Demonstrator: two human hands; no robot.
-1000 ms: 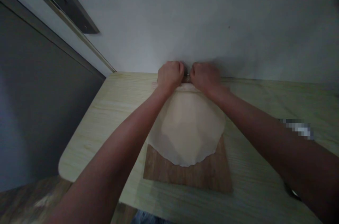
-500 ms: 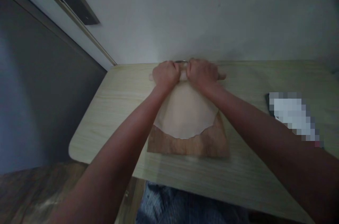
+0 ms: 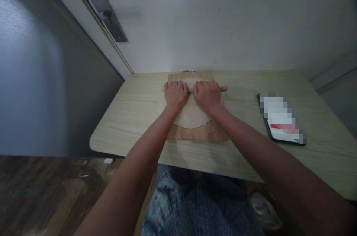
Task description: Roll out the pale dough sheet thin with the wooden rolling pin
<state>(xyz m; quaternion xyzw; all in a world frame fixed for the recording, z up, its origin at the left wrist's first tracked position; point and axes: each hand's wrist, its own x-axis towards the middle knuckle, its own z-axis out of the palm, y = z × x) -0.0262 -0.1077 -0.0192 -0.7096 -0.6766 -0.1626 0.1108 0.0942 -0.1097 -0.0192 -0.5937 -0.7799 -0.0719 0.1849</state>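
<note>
- As we look down, the left hand point(image 3: 176, 94) and right hand point(image 3: 206, 96) curl side by side over a rolling pin point(image 3: 191, 87), presumably so both press evenly.
- Beneath the grip and towards us spreads a pale dough sheet point(image 3: 192, 117) (near edge wavy).
- Under that, a wooden board point(image 3: 198, 134) likely gives firm backing.
- Well right of the grip lies a phone point(image 3: 281, 118), presumably out of our way.

The dough point(image 3: 192, 118) is cream, the pin point(image 3: 224, 88) pale pinkish beige, the board point(image 3: 198, 134) warm brown. Fine grain streaks the pale yellowish counter point(image 3: 125, 117). The phone point(image 3: 280, 118) is black-edged, its screen white with red; the trousers point(image 3: 178, 206) are blue-grey, finely checked.
</note>
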